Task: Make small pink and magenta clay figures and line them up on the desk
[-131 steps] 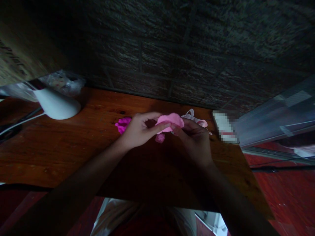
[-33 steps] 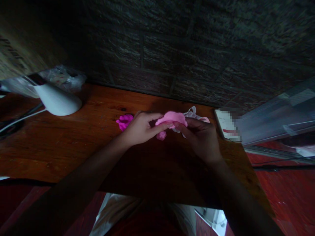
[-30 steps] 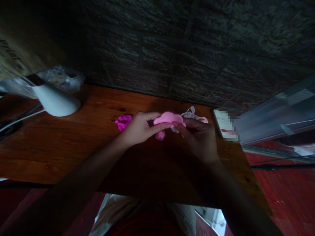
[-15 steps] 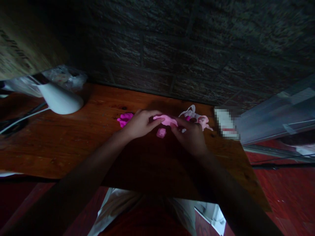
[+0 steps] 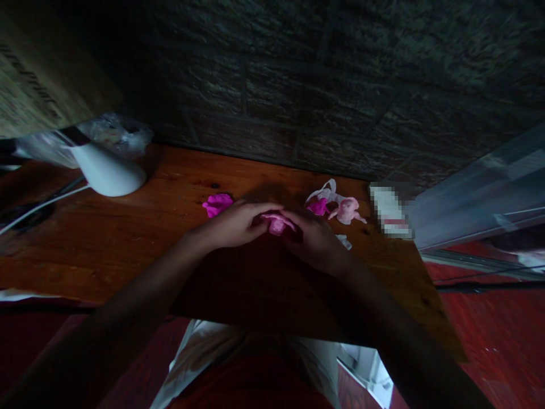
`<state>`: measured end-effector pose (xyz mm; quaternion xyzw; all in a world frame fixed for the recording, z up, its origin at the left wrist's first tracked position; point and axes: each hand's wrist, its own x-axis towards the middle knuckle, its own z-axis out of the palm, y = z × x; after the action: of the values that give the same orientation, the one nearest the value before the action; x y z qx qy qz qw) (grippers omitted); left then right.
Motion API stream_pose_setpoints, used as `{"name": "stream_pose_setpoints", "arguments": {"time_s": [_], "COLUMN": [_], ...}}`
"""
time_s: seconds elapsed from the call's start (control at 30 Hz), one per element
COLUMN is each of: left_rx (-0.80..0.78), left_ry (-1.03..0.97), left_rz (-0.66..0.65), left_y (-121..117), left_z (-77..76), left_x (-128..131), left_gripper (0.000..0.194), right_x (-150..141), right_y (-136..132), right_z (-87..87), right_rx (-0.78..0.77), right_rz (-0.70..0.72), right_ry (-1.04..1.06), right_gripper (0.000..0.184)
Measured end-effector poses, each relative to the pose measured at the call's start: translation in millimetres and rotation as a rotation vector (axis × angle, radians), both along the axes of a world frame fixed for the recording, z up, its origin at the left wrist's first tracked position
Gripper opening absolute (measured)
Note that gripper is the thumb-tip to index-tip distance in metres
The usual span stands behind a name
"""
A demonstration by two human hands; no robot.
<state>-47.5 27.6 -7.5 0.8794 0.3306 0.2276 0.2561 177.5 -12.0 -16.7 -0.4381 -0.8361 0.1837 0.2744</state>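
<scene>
Between my two hands, low over the wooden table, is a flattened piece of pink modelling clay. My left hand is closed on its left edge, and my right hand grips the right edge. A small pink clay lump shows beneath it, between the thumbs; whether the two pieces touch I cannot tell. Just beyond my left hand lies a bright magenta clay piece. Past my right hand are a smaller magenta piece and a pale pink clay shape. Dim light hides some fingertips.
A white cone-shaped object with a cable stands at the left, below a cardboard box and near clear plastic bags. A dark stone-patterned wall rises behind the table. At the right lies a blurred white packet.
Both hands have drawn closer together and slightly towards me. The flat pink clay has moved over the lump and bends more. More of the pieces behind my right hand now shows.
</scene>
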Motion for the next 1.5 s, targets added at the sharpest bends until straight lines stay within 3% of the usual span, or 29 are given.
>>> {"name": "stream_pose_setpoints", "arguments": {"time_s": [0.2, 0.4, 0.63, 0.87, 1.07, 1.27, 1.5], "left_rx": [0.074, 0.031, -0.018, -0.189, -0.339, -0.399, -0.440], "left_ry": [-0.005, 0.043, 0.059, -0.218, -0.479, -0.620, -0.742], "left_rz": [-0.002, 0.220, 0.276, 0.205, 0.069, 0.118, 0.098], "left_y": [-4.7, -18.7, -21.7, -16.4, -12.5, -9.6, -8.2], "left_z": [2.7, 16.5, 7.1, -1.8, -9.3, -11.0, -11.8], "left_x": [-2.2, 3.4, 16.0, 14.7, 16.5, 14.5, 18.2], "left_gripper": [0.046, 0.027, 0.034, 0.016, 0.024, 0.040, 0.038], "right_x": [4.2, 7.8, 6.9, 6.0, 8.2, 8.4, 6.5], "right_y": [-2.0, -1.3, -1.0, -1.4, 0.8, 1.8, 3.2], "right_z": [10.2, 15.3, 17.1, 16.9, 13.9, 13.1, 13.5], "right_rx": [-0.021, -0.071, -0.122, -0.187, -0.233, -0.285, -0.400], "right_rz": [0.077, -0.030, -0.082, -0.114, -0.080, -0.020, -0.053], "right_ry": [0.005, -0.055, -0.016, 0.105, 0.222, 0.358, 0.564], "right_gripper": [0.038, 0.023, 0.020, 0.023, 0.030, 0.034, 0.034]}}
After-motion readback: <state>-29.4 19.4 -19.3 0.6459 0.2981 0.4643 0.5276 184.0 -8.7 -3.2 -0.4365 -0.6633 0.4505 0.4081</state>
